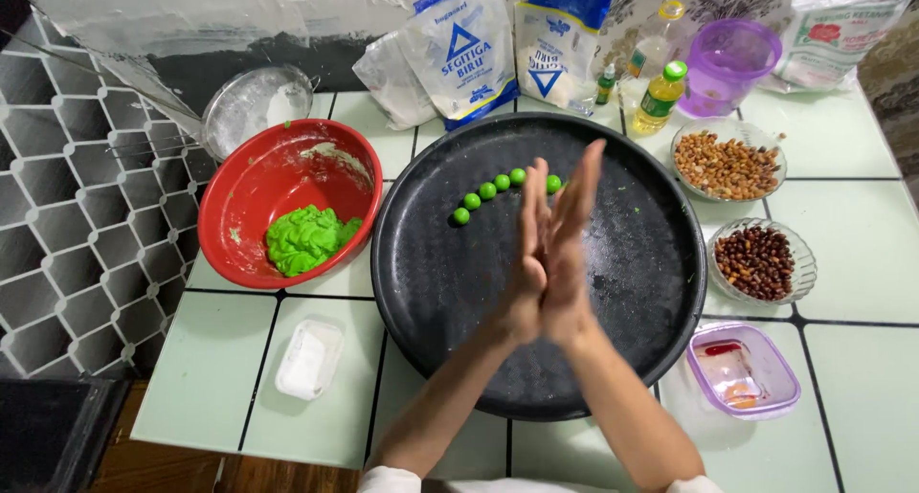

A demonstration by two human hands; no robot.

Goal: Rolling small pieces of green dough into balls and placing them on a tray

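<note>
My left hand [528,263] and my right hand [576,211] are pressed flat together, palm to palm, fingers straight and pointing away from me, above the middle of a round black tray [431,292]. Whatever lies between the palms is hidden. Just beyond my fingertips, several small green dough balls [487,190] sit in a curved row on the tray. To the left, a red bowl [287,139] holds a lump of green dough [304,239].
Right of the tray stand a glass bowl of peanuts [728,163], a bowl of dark beans [756,258] and a purple-rimmed box [742,369] with red liquid. Flour bags [459,53], a sieve [254,105], a purple cup [728,62] and bottles line the back. A small white tub [308,359] sits near the table's front-left edge.
</note>
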